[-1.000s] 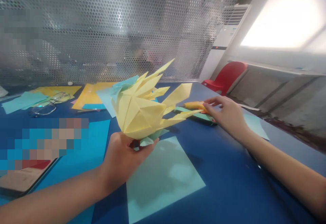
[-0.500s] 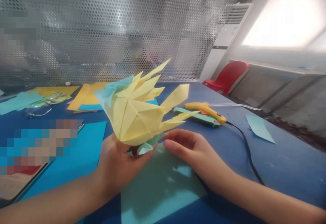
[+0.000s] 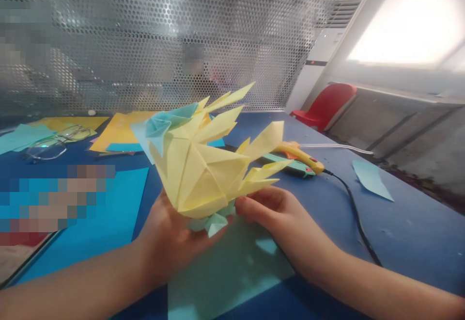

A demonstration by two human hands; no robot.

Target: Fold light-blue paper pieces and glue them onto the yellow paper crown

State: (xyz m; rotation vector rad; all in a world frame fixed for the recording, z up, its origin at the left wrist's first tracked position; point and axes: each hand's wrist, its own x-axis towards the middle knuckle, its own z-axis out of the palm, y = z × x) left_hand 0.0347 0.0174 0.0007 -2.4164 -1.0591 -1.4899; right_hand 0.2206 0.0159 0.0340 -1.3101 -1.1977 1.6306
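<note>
Supporting one yellow folded-paper model, many-pointed, the left hand is gripping it from below, above the blue table. Its thumb is extending under the model, beside pale green folded paper; its other fingers are mostly hiding, their spread impossible to tell.

Item, right hand: its fingers are curling close together, thumb and forefinger nearly meeting at the model's lower right edge; whether they are pinching paper cannot be told.

Markings: a white appliance is bearing small marks, too small to read; a phone, partly pixelated, is showing no legible text.

Containers: a green-and-black item is lying near a yellow-and-orange corded tool; whether it is holding anything cannot be told.

Papers: a pale green sheet is lying beneath the hands, a bright blue sheet at left, orange-yellow sheets behind. Eyeglasses are resting at far left. A red chair is standing beyond the table.
</note>
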